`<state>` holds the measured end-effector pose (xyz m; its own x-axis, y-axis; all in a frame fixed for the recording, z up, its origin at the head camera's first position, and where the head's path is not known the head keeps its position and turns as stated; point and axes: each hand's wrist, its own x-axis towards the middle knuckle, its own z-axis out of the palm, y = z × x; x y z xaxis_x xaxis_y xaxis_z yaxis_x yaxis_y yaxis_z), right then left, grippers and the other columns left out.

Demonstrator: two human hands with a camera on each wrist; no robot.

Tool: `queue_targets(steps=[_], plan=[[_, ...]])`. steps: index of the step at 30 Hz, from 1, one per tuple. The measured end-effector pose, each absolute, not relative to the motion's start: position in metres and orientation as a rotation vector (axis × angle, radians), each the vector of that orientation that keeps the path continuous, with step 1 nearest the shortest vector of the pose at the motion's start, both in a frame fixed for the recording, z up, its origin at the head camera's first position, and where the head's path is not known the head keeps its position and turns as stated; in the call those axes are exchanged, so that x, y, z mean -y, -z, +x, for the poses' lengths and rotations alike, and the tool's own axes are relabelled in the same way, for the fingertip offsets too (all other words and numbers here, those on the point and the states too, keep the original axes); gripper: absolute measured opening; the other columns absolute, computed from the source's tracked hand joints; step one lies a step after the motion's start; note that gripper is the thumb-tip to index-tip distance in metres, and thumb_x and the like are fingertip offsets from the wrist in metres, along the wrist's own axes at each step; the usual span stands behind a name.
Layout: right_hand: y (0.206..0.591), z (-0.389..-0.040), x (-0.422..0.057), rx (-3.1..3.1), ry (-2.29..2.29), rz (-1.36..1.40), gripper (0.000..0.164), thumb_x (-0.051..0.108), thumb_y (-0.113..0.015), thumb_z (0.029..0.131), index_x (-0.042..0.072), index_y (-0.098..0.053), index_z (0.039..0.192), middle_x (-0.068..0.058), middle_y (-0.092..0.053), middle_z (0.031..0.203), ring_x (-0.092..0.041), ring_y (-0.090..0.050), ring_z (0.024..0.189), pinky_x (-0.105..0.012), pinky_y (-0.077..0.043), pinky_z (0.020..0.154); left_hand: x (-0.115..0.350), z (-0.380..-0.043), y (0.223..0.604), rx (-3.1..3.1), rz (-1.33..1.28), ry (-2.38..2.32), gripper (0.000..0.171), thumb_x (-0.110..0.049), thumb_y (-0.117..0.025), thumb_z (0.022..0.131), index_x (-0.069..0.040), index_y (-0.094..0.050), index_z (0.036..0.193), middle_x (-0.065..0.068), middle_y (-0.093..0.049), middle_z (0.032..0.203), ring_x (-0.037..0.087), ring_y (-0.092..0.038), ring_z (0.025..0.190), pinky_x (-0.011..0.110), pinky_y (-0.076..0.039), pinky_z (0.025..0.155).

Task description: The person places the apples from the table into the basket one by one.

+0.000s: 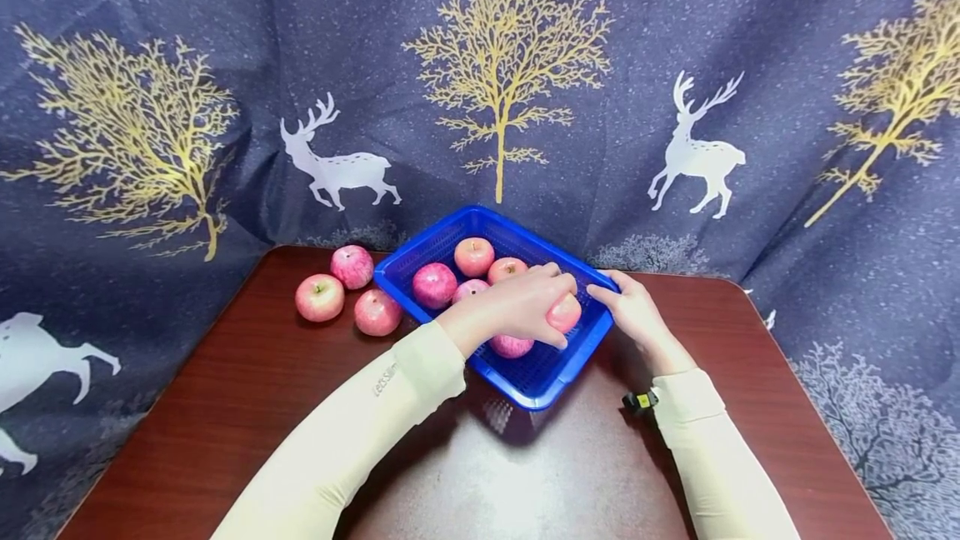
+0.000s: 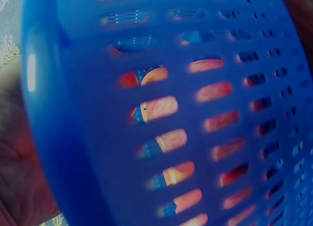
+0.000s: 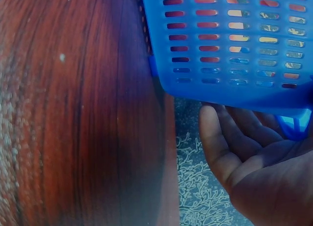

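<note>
The left hand (image 1: 528, 302) reaches into a blue plastic basket (image 1: 534, 400) and grasps a pinkish-red apple (image 1: 564, 312), with its thumb toward the near side and its fingers over the far side; whether that apple touches the basket floor cannot be told. The right hand (image 1: 637, 311) grips the basket's rim at the right-hand corner, its thumb lying over the edge and its fingers on the outside. Around the left hand, five more apples show inside the basket: a pale red one (image 1: 474, 257) near the far corner, a deeper red one (image 1: 434, 286) toward the left, two close by the hand, and one beneath it, partly covered. The basket has slotted walls, through which the left wrist view shows patches of fruit. Just left of the basket, three loose apples (image 1: 319, 298) lie grouped on the reddish-brown wooden surface (image 1: 247, 407). Behind it hangs a dark blue cloth (image 1: 570, 148) printed with golden trees and white deer. Both arms wear cream sleeves (image 1: 360, 423).
</note>
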<state>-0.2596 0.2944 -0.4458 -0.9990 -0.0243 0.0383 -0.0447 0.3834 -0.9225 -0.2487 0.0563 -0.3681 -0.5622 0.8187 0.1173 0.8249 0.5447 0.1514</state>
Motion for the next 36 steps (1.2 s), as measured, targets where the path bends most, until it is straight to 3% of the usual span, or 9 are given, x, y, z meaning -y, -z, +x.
queue_targets(steps=[5,12,21,30,36], plan=[[0.445,-0.260,-0.293,2.592,-1.729,0.080,0.044,0.039,-0.067,0.092,0.010,-0.062,0.125,-0.011,-0.065,0.117,-0.034,-0.061,0.104,-0.049,-0.046,0.094,-0.062,-0.248,0.370,2.727,-1.485,0.266,0.066,-0.053,-0.080,0.072,-0.019,-0.054,0.122,-0.003,-0.048,0.112,0.014,-0.046,0.102,0.029,-0.039,0.090],[0.445,-0.260,-0.294,2.623,-1.662,0.095,0.042,0.039,-0.064,0.094,0.011,-0.062,0.126,-0.010,-0.065,0.116,-0.036,-0.058,0.106,-0.040,-0.045,0.093,-0.071,-0.245,0.374,2.718,-1.519,0.132,0.070,-0.050,-0.082,0.071,-0.020,-0.053,0.126,0.000,-0.047,0.113,0.017,-0.046,0.100,0.029,-0.040,0.088],[0.446,-0.260,-0.295,2.623,-1.645,0.075,0.042,0.041,-0.065,0.093,0.013,-0.063,0.124,-0.007,-0.066,0.115,-0.020,-0.061,0.097,-0.030,-0.046,0.087,-0.078,-0.248,0.385,2.689,-1.545,0.070,0.067,-0.046,-0.083,0.069,-0.021,-0.051,0.122,-0.001,-0.046,0.113,0.016,-0.044,0.098,0.027,-0.040,0.088],[0.446,-0.259,-0.295,2.609,-1.664,0.077,0.043,0.042,-0.066,0.093,0.014,-0.063,0.124,-0.007,-0.066,0.116,-0.022,-0.061,0.099,-0.033,-0.047,0.088,-0.076,-0.246,0.389,2.684,-1.582,0.082,0.067,-0.040,-0.086,0.069,-0.023,-0.051,0.123,-0.002,-0.044,0.114,0.016,-0.044,0.100,0.029,-0.037,0.092],[0.446,-0.260,-0.295,2.617,-1.675,0.084,0.045,0.042,-0.066,0.093,0.012,-0.062,0.125,-0.010,-0.065,0.117,-0.030,-0.061,0.102,-0.044,-0.047,0.092,-0.073,-0.242,0.391,2.666,-1.594,0.018,0.073,-0.035,-0.088,0.068,-0.022,-0.050,0.128,0.000,-0.045,0.118,0.018,-0.044,0.104,0.032,-0.033,0.093]])
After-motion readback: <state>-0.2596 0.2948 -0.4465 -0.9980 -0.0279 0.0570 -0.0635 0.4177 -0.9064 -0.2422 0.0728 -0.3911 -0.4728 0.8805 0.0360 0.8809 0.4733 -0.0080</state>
